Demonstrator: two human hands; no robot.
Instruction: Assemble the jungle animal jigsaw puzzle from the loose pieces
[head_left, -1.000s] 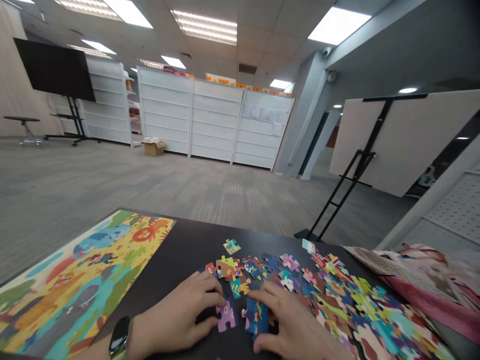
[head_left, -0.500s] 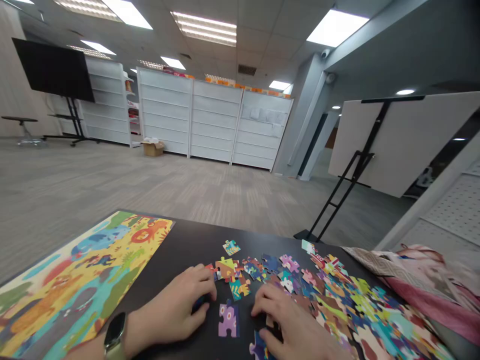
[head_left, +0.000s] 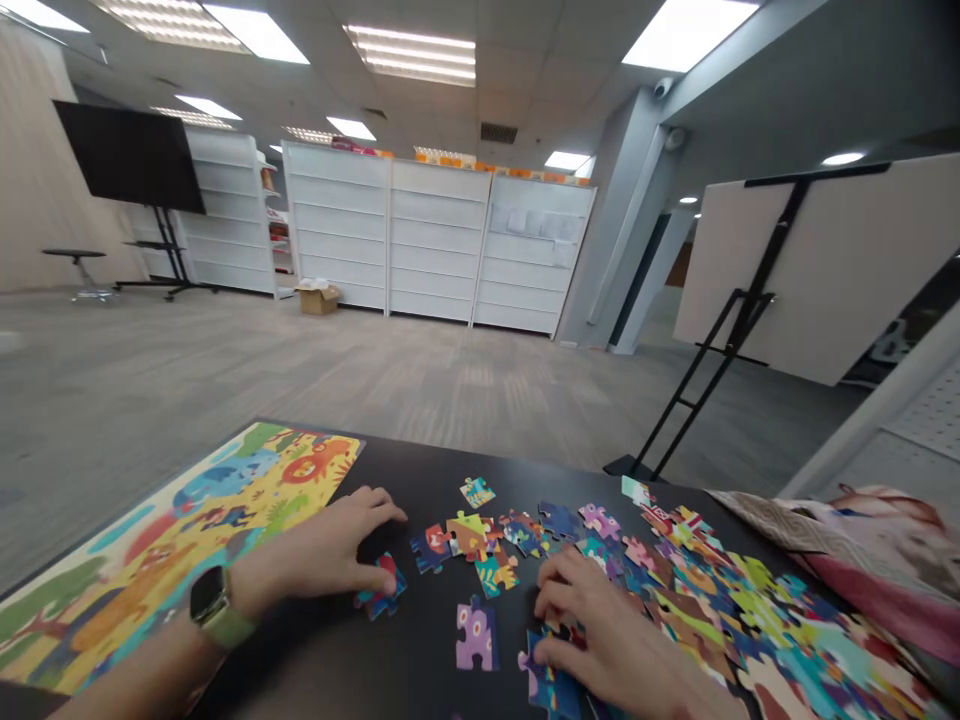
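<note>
My left hand (head_left: 319, 552), with a watch on the wrist, rests on the black table (head_left: 405, 480) and pinches a red and blue puzzle piece (head_left: 384, 590) under thumb and fingers. My right hand (head_left: 600, 630) lies palm down at the edge of a heap of loose colourful puzzle pieces (head_left: 720, 610), its thumb and fingers on a blue piece (head_left: 547, 682). A purple piece (head_left: 477, 635) lies alone between the two hands. A colourful picture sheet (head_left: 187, 530) lies flat at the left of the table.
A few single pieces (head_left: 477, 491) lie further back on the table. A patterned pink cloth (head_left: 862, 550) sits at the right. Beyond the table are grey carpet, white shelving (head_left: 435, 240), a screen on a stand (head_left: 131, 160) and a board on a black easel (head_left: 817, 270).
My left hand has slid to the left with a red and blue piece, away from the purple piece. My right hand has drawn back toward me onto a blue piece. The view shifted slightly.
</note>
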